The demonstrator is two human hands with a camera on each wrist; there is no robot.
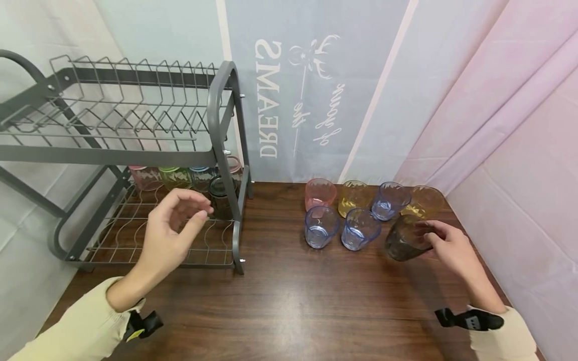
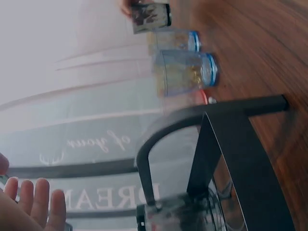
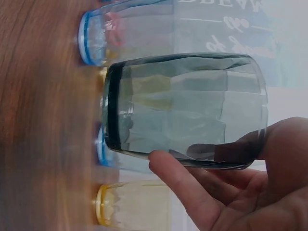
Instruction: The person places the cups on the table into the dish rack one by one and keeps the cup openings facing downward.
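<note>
My right hand [image 1: 453, 248] grips a dark grey glass tumbler [image 1: 404, 240] by its right side, thumb inside the rim. The tumbler is tilted in the head view; in the right wrist view its thick dark base [image 3: 113, 106] is close above the table. My left hand [image 1: 169, 230] is held in front of the rack with relaxed, curved fingers and nothing in it. Nearest to it, a dark glass [image 1: 221, 203] stands on the rack's lower tier. Beside the held tumbler are two clear blue glasses [image 1: 360, 229] in front, with pink [image 1: 320, 193], yellow, blue and amber glasses behind.
A grey two-tier dish rack [image 1: 180, 158] stands at the left, its upper tier made of wire slots. Pink, green [image 1: 175, 176] and blue glasses line its lower back. A printed curtain [image 1: 293, 100] hangs behind the brown wooden table [image 1: 289, 301]; pale fabric borders the right side.
</note>
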